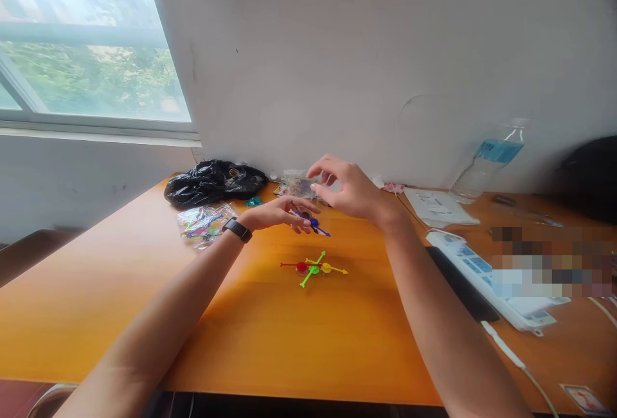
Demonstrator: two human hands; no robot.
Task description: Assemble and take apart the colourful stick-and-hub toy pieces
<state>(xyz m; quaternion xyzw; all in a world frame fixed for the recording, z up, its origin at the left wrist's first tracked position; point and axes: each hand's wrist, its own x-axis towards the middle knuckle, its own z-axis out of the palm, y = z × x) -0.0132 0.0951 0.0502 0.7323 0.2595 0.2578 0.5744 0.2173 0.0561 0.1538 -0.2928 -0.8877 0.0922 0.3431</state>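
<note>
My left hand (282, 212) is held palm up over the orange table (120, 289), a black watch on its wrist. It pinches a blue and purple plastic stick piece (311, 220). My right hand (344, 186) hovers just above and to the right, fingers curled and apart, with nothing plainly in it. In front of both hands lie red, green and yellow plastic stick pieces (314, 268), crossed over each other on the table.
A clear bag of coloured plastic pieces (205, 222) and a black plastic bag (212, 181) lie at the back left. Another small clear packet (299, 183) sits by the wall. A water bottle (486, 161), papers (438, 207) and a white power strip (491, 276) are on the right.
</note>
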